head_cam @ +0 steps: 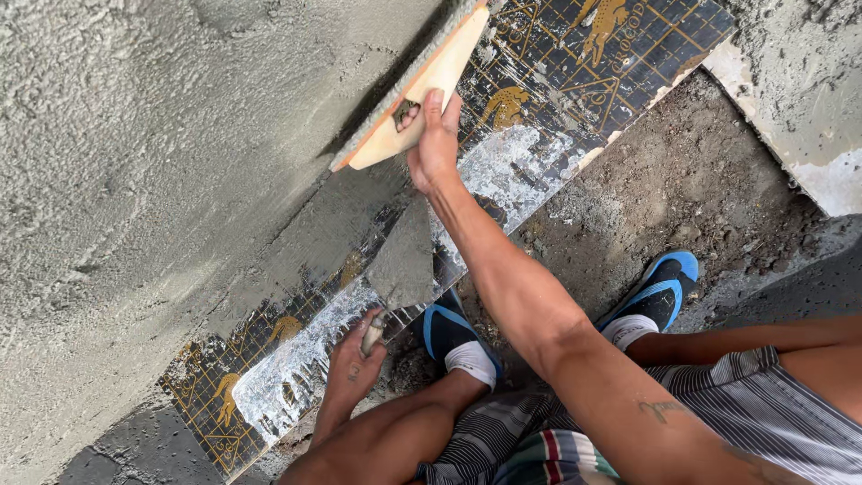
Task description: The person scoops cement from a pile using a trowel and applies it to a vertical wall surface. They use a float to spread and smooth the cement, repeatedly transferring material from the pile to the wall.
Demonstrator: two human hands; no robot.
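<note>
Nearest the camera: striped grey shorts and bent knees, person crouching. Feet in blue-and-black slip-on shoes with white socks, planted on the rough dirt-and-rubble floor.

Left hand, low in view: grip wrapped tight round the handle of a steel pointed trowel. Blade is loaded with wet grey mortar and tilted up, tip toward the wall. It sits over a long black board with a gold printed pattern, which lies flat along the wall's foot and is smeared whitish-grey with mortar residue (heaviest in the middle stretch).

Right hand, arm stretched forward: grip clamped on the handle of a pale wooden rectangular float, fingers curled under, thumb alongside. Float's working face carries a layer of mortar and is pressed against the wall, board angled diagonally.

Farthest: grey rough-plastered cement wall, fills the left side, wet and coarse textured. Top right, another mortar-coated surface with a white edge.
</note>
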